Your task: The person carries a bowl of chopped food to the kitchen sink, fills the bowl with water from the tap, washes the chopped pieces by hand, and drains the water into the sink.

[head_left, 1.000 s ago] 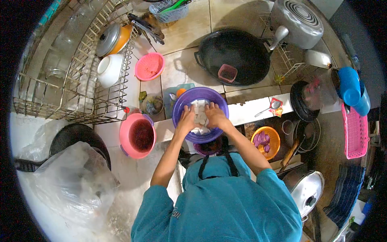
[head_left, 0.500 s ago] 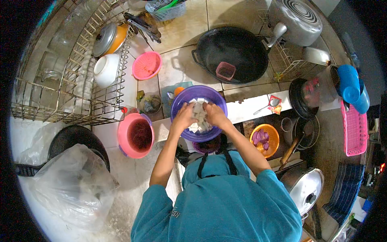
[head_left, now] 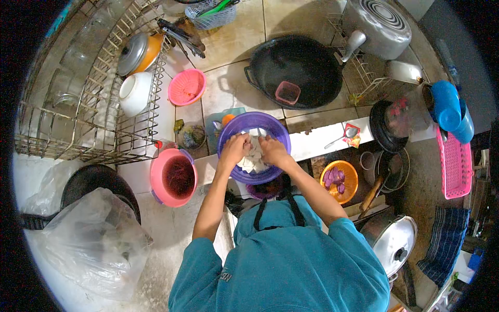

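A purple bowl (head_left: 285, 136) holds white, blocky cut pieces (head_left: 253, 161) that look like tofu. Both of my hands reach into it from the near side. On the left of the pieces lies my left hand (head_left: 236, 149), its fingers stretched over them and pointing inward. My right hand (head_left: 274, 151) rests on the right side of the pieces, fingers also extended. The fingertips touch the pieces and are partly hidden among them. Neither hand visibly lifts anything.
Left of the bowl stands a pink pail (head_left: 157, 177) with dark reddish contents; behind is a pink strainer (head_left: 187, 78). A black wok (head_left: 296, 57) holds a small pink container. Right are an orange basket (head_left: 353, 179) with purple slices and a lidded pot (head_left: 400, 239). A wire rack (head_left: 93, 148) stands left.
My hands have shifted slightly on the white pieces, the right one a little left and the left one more over the pieces. The pieces are rearranged. The view has moved slightly.
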Available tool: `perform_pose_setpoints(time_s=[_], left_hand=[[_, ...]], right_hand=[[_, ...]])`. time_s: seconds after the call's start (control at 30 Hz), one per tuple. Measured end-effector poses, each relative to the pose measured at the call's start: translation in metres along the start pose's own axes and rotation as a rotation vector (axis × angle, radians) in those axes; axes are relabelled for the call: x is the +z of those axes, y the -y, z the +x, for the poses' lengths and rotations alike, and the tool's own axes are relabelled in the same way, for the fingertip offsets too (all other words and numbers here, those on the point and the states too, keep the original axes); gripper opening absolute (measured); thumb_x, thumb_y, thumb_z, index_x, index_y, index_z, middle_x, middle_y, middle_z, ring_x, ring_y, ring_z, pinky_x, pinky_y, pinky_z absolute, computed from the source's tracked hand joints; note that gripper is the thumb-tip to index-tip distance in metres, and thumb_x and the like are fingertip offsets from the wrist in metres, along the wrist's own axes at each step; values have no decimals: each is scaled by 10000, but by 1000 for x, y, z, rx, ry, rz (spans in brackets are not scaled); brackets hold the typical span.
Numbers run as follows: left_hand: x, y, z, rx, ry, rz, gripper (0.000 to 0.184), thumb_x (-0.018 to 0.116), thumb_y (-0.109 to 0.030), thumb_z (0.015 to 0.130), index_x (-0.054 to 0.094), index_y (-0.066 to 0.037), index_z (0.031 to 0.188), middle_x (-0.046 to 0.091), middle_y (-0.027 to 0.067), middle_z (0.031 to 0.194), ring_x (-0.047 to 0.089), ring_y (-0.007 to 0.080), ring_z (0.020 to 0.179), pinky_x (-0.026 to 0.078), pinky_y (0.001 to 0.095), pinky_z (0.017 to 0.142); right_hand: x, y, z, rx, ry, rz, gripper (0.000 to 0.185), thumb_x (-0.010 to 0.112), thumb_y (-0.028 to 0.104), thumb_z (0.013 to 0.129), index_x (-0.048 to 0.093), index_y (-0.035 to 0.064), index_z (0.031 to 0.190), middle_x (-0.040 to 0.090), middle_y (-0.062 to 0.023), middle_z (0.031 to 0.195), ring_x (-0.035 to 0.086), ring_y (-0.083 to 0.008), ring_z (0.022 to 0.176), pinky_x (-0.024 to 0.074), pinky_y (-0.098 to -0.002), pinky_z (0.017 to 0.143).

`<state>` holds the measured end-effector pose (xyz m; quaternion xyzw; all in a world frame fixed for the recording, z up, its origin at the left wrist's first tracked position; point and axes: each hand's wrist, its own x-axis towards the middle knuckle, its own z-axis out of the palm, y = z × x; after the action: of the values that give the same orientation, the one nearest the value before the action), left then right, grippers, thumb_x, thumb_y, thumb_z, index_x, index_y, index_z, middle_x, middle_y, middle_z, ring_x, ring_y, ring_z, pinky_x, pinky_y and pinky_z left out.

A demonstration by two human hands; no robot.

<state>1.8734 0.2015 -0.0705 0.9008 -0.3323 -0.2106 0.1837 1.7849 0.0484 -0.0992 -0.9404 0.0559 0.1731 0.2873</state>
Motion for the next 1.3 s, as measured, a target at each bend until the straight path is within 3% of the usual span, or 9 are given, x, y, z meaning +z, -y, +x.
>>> perform_pose_setpoints(time_s=[0.17,0.27,0.37,0.57,0.67,0.87,1.07,1.17,1.3], left_hand=[[-1,-5,-6,48,-91,-77,367,715,-131,791,603,-34,1127,634,198,1094,609,362,1042,480,433,858],[7,-3,-1,145,-92,-25,414,738,-122,766,590,-33,1142,630,201,1124,598,369,1071,470,436,892],[10,-10,-1,104,-91,56,432,757,-57,714,594,-18,1113,615,193,1142,563,384,1067,460,463,912],[9,0,8,156,-79,-43,377,729,-66,744,595,-10,1092,614,181,1171,592,382,1020,457,456,922],[5,0,1,21,-77,-214,367,729,-90,749,603,-7,1084,612,184,1172,594,379,1018,461,458,918],[4,-9,-6,86,-59,65,409,761,-132,733,611,-30,1100,606,192,1170,589,367,1062,473,460,900],[1,-5,-2,30,-43,-36,268,647,-106,841,607,-28,1094,617,225,1104,584,438,1016,467,506,855],[-9,-13,-10,26,-137,13,240,577,-51,846,615,2,1078,647,227,992,618,420,952,488,486,818],[-10,-4,-16,42,-165,-39,285,592,-63,851,603,-3,1130,625,243,1077,591,422,1028,475,473,874]], right_hand=[[-13,-3,-1,-17,23,48,484,618,77,775,536,29,1249,592,-260,1180,624,-406,1059,534,-467,876],[-14,-4,-4,-31,-12,40,471,597,69,791,520,31,1255,605,-253,1156,619,-412,1059,534,-460,874],[-1,-8,-2,-83,-126,-57,477,597,63,788,501,6,1252,600,-261,1157,596,-419,1096,529,-448,886],[-7,-3,-3,-10,-51,-45,634,711,105,734,448,-33,1293,566,-271,1196,561,-429,1116,472,-449,972],[-11,-2,-6,-56,-87,-102,569,621,53,769,441,-47,1300,508,-285,1281,543,-430,1160,523,-440,910],[-13,5,-4,-47,-12,-29,711,738,105,702,437,16,1340,450,-284,1339,523,-438,1179,526,-447,916],[6,-5,6,-70,47,-24,713,760,147,694,453,39,1329,556,-246,1200,560,-410,1144,538,-450,879],[8,-11,11,-85,69,-3,717,770,167,699,453,44,1330,593,-218,1144,583,-402,1109,531,-458,879],[1,-7,8,-174,-49,23,737,775,232,712,448,79,1354,541,-225,1231,534,-412,1167,486,-486,935]])
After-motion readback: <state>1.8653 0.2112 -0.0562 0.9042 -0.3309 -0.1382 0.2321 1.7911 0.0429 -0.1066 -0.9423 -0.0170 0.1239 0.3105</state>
